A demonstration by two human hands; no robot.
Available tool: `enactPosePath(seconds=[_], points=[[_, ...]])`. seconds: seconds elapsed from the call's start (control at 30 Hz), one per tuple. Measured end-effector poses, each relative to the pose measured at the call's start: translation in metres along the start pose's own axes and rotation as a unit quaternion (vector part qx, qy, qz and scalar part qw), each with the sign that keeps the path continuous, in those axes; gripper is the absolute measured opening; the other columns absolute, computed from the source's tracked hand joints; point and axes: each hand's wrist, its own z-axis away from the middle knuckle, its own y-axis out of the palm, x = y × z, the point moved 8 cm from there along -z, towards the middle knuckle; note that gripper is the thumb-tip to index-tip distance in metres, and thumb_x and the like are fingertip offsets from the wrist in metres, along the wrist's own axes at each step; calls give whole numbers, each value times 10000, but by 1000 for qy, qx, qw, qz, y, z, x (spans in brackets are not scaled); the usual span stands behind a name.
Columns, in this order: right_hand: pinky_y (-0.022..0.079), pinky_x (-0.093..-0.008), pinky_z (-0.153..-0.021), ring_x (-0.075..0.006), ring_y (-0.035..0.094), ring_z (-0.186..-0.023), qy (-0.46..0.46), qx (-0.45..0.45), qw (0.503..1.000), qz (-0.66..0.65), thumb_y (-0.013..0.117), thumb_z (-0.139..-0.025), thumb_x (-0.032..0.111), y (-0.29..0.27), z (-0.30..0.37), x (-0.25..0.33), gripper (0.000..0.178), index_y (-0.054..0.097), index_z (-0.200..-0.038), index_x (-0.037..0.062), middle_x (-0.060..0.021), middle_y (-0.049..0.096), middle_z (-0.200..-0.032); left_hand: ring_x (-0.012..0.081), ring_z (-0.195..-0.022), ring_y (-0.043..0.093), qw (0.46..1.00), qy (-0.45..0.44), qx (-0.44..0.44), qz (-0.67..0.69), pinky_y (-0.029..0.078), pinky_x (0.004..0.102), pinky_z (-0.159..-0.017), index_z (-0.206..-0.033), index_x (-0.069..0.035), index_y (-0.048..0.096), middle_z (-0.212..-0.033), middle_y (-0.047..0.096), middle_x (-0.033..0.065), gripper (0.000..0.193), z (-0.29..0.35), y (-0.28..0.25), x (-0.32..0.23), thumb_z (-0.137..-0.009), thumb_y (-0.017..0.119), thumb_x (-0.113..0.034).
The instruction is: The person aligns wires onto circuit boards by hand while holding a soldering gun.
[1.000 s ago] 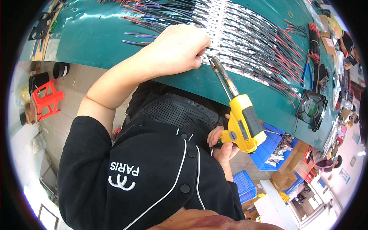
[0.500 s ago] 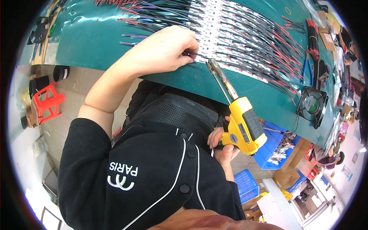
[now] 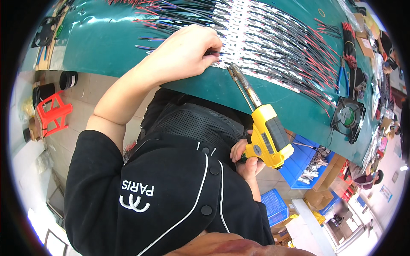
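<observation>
Yellow plastic body, black panel along one side, long metal barrel with a thinner rod beside it, darkened toward the tip: the soldering gun (image 3: 268,138). It slants across the near edge of the green counter (image 3: 102,53), tip just beside the left fingers. I cannot tell whether the tip touches anything.

Right hand (image 3: 246,161): wrapped round the gun's handle. Left hand (image 3: 188,51): fingers pinched on a dark wire (image 3: 212,53); the fingertips are partly hidden from me.

Next to them, white circuit strips (image 3: 237,32) in a long block, black wires (image 3: 286,45) fanning right with red ends, more wires (image 3: 171,17) off to the left. Counter surface smooth, glossy, catching light at left.

Toward its right end I note blue-handled pliers (image 3: 343,79), a tied wire bundle (image 3: 349,45), and a black fan (image 3: 348,119) near the edge.

Below and beyond: a blue bin (image 3: 290,173) of pale pieces, a blue basket (image 3: 274,207), a cardboard box (image 3: 319,199). Left, a red stool (image 3: 54,113) on pale floor tiles (image 3: 85,91). Far right, another person (image 3: 366,181), small and blurred.
</observation>
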Motion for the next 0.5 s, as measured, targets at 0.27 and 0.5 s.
enactPosePath(seconds=[0.27,0.5], points=[[392,-265,-425,-144,443,-464,-14,-6,1000,16,642,-787,484,2,0,3,618,407,-1039,-29,-67,472,-556,302,-726,561,997,40,52,-38,453,360,-678,-753,10,564,-748,573,119,141,-9,7,-2,-674,664,-50],[395,-265,-427,-142,442,-466,-14,1,1000,20,632,-798,475,4,0,3,594,407,-1022,-26,-66,472,-558,287,-705,575,997,-4,68,-25,462,346,-666,-731,17,565,-716,579,121,128,-11,7,5,-663,657,-41]])
